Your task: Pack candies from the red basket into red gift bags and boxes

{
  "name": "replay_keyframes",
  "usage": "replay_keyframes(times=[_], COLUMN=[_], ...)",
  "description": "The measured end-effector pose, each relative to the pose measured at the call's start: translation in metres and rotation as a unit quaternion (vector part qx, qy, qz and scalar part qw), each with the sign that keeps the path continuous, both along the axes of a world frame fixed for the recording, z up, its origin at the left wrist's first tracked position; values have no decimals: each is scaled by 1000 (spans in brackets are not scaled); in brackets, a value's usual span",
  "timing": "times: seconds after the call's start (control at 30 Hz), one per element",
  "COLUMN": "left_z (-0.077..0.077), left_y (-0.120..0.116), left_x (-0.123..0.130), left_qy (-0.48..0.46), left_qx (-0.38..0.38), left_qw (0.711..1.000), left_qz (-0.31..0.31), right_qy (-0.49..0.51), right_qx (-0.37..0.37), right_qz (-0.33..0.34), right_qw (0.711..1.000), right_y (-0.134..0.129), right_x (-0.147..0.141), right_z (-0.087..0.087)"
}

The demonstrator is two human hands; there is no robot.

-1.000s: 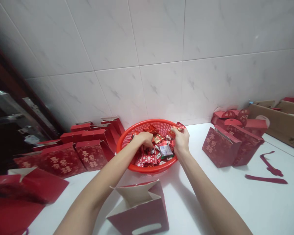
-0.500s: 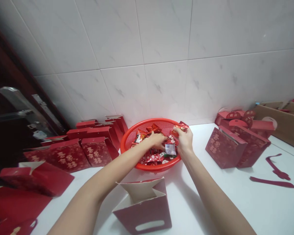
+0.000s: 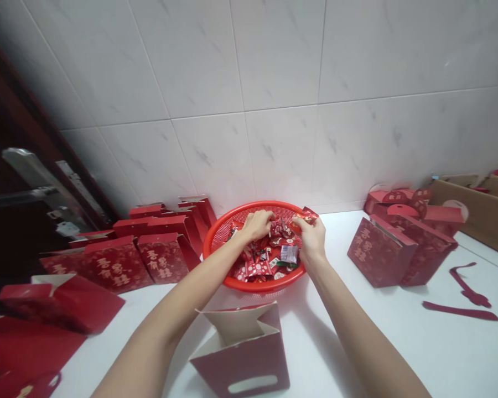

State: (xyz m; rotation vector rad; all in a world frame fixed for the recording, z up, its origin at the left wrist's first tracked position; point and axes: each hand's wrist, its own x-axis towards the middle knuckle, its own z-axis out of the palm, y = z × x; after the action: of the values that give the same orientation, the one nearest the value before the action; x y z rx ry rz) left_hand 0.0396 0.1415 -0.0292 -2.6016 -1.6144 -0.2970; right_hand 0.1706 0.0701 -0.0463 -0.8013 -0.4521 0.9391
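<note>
A red plastic basket (image 3: 255, 287) with perforated sides holds a heap of small wrapped candies (image 3: 259, 269), mostly red, with one pale silvery packet (image 3: 289, 254). Over the heap, my left hand (image 3: 257, 225) has its fingers curled down and closed; what they grip, if anything, is hidden. At the basket's right rim, my right hand (image 3: 313, 240) pinches a shiny red wrapped candy (image 3: 310, 214) between thumb and fingers. In front of the basket, between my forearms, stands a dark red paper gift box (image 3: 244, 359) with its top open and a handle slot facing me.
Several red gift boxes (image 3: 112, 265) crowd the left side, by a dark door with a metal handle (image 3: 33, 166). On the right stand more red boxes (image 3: 382, 251), a brown cardboard carton (image 3: 477, 213) and dark red strips (image 3: 460, 311). A tiled wall (image 3: 274, 149) rises behind.
My left hand has risen out of the candies and shifted slightly left and away from me. My right hand stays at the rim with its candy, nearly still.
</note>
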Motion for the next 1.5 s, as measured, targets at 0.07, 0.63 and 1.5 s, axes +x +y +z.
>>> replay_keyframes(times=[0.07,0.63,1.5], left_z=[0,12,-5], left_y=[1,5,13], left_x=[-2,-11,-19], left_qy=[7,-8,-47], left_qx=[22,68,-153], left_qw=[999,984,983], left_qz=[28,166,-86], right_qy=[2,51,22], right_qx=[2,3,4], right_qz=[-1,23,84], right_qw=[1000,998,996], right_y=[0,-2,-1], right_x=[-1,1,5], right_z=[0,6,5])
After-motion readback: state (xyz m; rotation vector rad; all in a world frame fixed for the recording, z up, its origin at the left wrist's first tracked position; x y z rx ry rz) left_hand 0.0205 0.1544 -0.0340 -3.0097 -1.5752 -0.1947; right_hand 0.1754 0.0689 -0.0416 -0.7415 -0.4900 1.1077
